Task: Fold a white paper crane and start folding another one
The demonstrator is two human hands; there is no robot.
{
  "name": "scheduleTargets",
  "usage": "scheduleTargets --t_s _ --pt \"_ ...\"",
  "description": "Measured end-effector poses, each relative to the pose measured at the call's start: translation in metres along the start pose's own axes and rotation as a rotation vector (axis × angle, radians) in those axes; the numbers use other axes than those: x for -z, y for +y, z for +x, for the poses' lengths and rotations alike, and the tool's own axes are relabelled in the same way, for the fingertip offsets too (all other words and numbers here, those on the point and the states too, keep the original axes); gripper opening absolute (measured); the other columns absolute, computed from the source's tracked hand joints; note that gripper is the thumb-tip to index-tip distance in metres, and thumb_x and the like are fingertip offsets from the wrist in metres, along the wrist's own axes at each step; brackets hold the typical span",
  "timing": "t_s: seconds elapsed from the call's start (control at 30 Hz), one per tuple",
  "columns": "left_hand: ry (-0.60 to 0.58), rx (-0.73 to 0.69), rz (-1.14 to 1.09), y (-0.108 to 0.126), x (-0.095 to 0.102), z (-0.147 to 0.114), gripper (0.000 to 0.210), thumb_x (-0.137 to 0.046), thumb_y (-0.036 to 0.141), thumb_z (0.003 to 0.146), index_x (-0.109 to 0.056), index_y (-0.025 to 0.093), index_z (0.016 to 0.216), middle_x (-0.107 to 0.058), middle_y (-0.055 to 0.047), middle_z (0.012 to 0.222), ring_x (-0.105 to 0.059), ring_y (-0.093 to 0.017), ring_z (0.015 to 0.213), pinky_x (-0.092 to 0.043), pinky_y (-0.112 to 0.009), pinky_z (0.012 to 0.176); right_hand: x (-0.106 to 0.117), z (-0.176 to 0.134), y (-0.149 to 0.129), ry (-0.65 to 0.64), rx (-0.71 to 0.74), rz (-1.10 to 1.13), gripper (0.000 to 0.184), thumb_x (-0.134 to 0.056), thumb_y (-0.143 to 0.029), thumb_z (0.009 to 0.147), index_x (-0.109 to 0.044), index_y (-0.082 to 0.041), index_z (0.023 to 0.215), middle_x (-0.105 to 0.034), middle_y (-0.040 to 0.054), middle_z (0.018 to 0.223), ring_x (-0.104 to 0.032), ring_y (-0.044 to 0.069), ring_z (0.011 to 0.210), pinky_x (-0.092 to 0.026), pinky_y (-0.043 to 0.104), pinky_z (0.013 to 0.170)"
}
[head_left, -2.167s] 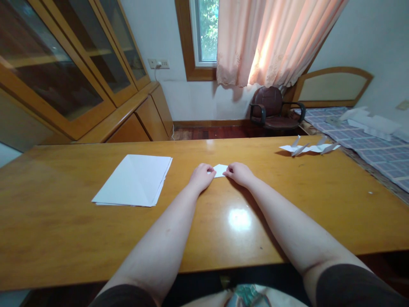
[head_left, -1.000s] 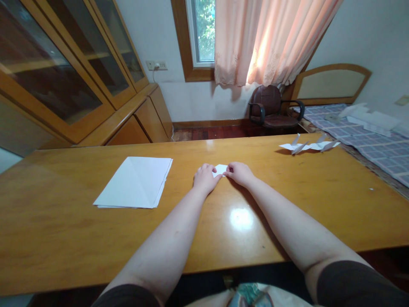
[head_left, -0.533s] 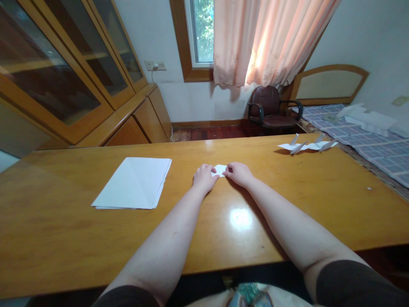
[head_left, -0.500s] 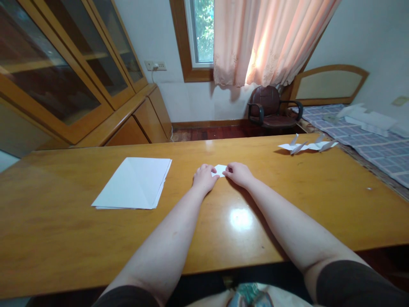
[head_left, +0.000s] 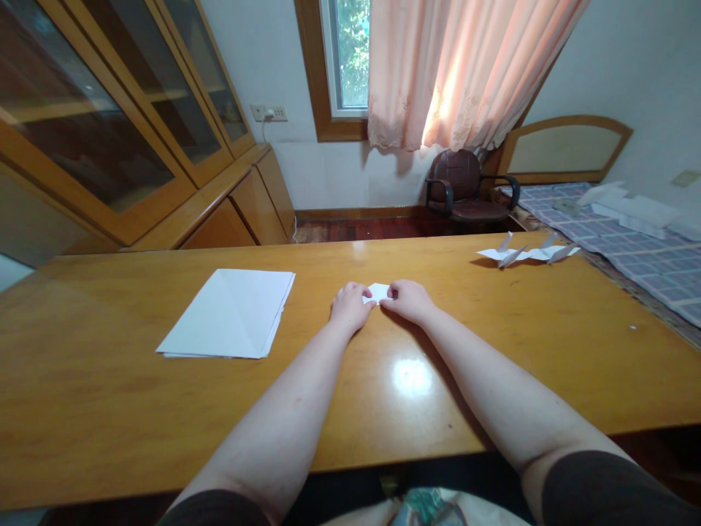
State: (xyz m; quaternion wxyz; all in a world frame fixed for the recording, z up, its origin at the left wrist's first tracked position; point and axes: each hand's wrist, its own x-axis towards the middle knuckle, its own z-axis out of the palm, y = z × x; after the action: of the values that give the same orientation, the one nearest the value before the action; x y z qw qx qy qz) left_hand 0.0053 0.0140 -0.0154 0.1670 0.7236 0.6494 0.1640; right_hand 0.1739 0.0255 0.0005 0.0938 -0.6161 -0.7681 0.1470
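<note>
Cabinet: a glass-doored cabinet (head_left: pixel 147 109) stood at the far left, beyond the desk (head_left: pixel 350 424).
Large sheets: a pile of white sheets (head_left: pixel 230 314) lay flat on the left part of the desk, edges slightly out of line (a faint diagonal crease marked the top one).
Left hand: its forearm slanted inward from the lower left; the left hand (head_left: pixel 350 305) rested back upward, thumb and forefinger touching the left end of the small folded paper (head_left: pixel 377 293). Whether they pinched it or only pressed it, I could not tell.
Folded paper: it lay on the desk between the two hands, near the far edge. The visible part ran longest from side to side, from hand to hand, with its far edge sloping off at the left. Fingers hid both ends, so which way it pointed was unclear.
Right hand: its forearm slanted in from the lower right; the right hand (head_left: pixel 408 300), fingers curled, gripped the paper's right end between thumb and fingers, apart from the left.
Paper figures: two folded white figures (head_left: pixel 529 253) sat in a row at the far right, well apart from the hands.
</note>
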Motion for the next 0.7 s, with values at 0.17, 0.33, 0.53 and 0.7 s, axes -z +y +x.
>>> scheduleTargets --t_s 0.17,0.33,0.53,0.7 --pt "0.002 0.003 -0.005 0.0 0.0 0.0 0.023 -0.062 0.039 0.077 -0.062 0.026 0.096 -0.056 -0.005 0.109 -0.051 -0.022 0.103 -0.039 -0.034 0.092 -0.001 0.001 0.002 0.01 -0.003 -0.008 0.028 -0.06 -0.047 0.073 -0.066 -0.02 0.077 -0.067 0.0049 0.081 -0.057 0.017 0.077 -0.035 0.025 0.066" --pt "0.001 0.002 -0.013 0.0 0.0 -0.001 0.022 -0.062 0.037 0.077 -0.062 0.025 0.095 -0.056 -0.005 0.109 -0.051 -0.022 0.104 -0.038 -0.034 0.093 0.0 0.0 0.006 0.017 -0.023 -0.024 0.026 -0.06 -0.046 0.073 -0.067 -0.021 0.077 -0.068 0.0048 0.082 -0.058 0.019 0.08 -0.036 0.026 0.068" --pt "-0.004 -0.002 -0.011 0.001 0.001 -0.001 0.022 -0.061 0.037 0.077 -0.062 0.025 0.096 -0.055 -0.005 0.109 -0.051 -0.022 0.104 -0.038 -0.034 0.093 0.002 0.0 0.008 0.015 -0.041 -0.004 0.021 -0.06 -0.042 0.072 -0.067 -0.022 0.075 -0.068 0.0039 0.08 -0.059 0.018 0.077 -0.036 0.026 0.066" --pt "-0.009 0.012 -0.006 0.001 0.001 -0.001 0.023 -0.062 0.037 0.076 -0.063 0.026 0.096 -0.055 -0.005 0.109 -0.051 -0.023 0.104 -0.039 -0.034 0.093 0.005 -0.001 0.013 -0.006 -0.076 0.026 0.02 -0.061 -0.041 0.071 -0.067 -0.022 0.074 -0.067 0.0029 0.076 -0.058 0.017 0.074 -0.037 0.025 0.065"
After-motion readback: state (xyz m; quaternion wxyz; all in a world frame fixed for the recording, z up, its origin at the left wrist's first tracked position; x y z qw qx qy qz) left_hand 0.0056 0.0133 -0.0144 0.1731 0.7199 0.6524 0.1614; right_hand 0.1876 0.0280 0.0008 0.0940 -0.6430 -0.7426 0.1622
